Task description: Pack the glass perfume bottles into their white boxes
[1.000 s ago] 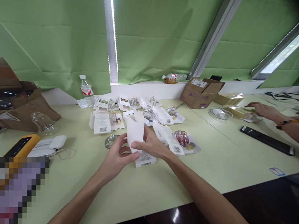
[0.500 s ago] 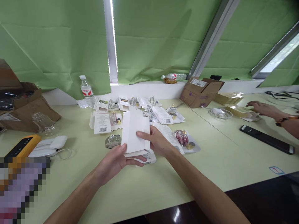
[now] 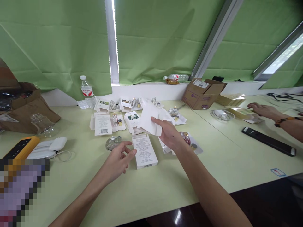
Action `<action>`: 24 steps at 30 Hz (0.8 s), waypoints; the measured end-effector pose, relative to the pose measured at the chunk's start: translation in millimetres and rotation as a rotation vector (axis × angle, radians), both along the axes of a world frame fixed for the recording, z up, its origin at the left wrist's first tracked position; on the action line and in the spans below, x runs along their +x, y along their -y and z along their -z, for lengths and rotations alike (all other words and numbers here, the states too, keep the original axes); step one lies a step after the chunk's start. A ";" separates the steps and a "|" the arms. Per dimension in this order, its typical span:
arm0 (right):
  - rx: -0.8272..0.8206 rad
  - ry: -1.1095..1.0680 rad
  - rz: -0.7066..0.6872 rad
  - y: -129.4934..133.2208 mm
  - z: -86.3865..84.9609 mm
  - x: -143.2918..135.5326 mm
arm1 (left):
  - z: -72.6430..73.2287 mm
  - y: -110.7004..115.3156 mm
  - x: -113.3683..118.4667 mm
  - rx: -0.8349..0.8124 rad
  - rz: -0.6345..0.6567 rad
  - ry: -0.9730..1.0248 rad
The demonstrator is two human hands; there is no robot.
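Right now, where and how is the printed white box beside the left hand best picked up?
Probably across its long sides, with the left hand coming from above left. The printed white box lies flat and is longer than wide, so its narrower span suits a grip. That hand looks free, beside the box; the right hand holds a white cardboard piece.

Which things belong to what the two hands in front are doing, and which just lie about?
In the work, it seems:
white folded card, in the right hand
printed white box, beside the left hand
glass bottle, left of that box

Apparently just lying about:
water bottle
black device
coiled cable
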State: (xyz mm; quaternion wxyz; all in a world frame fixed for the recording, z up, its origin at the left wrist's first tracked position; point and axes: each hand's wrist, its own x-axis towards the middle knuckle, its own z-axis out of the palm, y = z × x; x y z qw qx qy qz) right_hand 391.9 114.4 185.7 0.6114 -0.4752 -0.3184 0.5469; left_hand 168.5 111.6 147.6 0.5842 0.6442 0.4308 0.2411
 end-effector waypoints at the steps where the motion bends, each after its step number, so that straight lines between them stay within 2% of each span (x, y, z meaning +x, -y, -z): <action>1: -0.047 0.036 -0.031 0.7 0.0 -0.1 | 0.6 0.6 -0.2 -0.024 0.014 -0.015; 7: -0.184 0.224 -0.125 2.3 4.9 -1.1 | 7.0 3.5 -0.8 -0.076 0.084 -0.071; 13: -0.140 0.273 -0.183 -2.3 15.1 -0.2 | 18.8 1.6 1.9 0.000 0.186 -0.052; 19: -0.141 0.288 -0.203 -1.9 13.8 0.9 | 23.8 -0.6 2.4 0.050 0.058 0.050; 24: -0.118 0.308 -0.230 2.8 8.6 1.6 | 20.5 0.0 4.5 0.010 0.027 0.129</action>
